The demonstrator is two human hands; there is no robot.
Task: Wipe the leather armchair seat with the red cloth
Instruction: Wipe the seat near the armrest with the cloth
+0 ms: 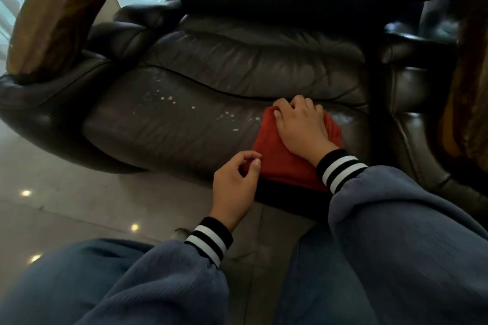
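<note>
Blue sleeves (pixel 396 232) with black-and-white striped cuffs lie nearest the lens, both reaching forward to the armchair seat (pixel 169 126). On that seat, toward its front right corner, lies the red cloth (pixel 274 155), folded into a thick pad whose near edge hangs slightly over the seat's front lip. Right hand (pixel 301 126) rests flat on top of the cloth, palm down, fingers spread and curled over its far edge, pressing rather than gripping. Left hand (pixel 235 182) sits at the cloth's near left corner, thumb and forefinger pinched together at or just on the fabric edge; whether they actually hold the fabric cannot be told. White specks (pixel 169 99) are scattered across the seat to the left of the cloth, some just beside its left edge, so most of the seat appears not yet wiped. Assessment of handling: the cloth looks soft, light and limp, likely to bunch or unfold if dragged by one corner; a flat palm over its middle with fingertips hooked on the leading edge should keep it together. Seat leather appears smooth, padded and creased, so the pad should slide easily but may skip across the seam (pixel 237 92) behind it. Wooden armrest (pixel 52 16) rises at the seat's far left.
</note>
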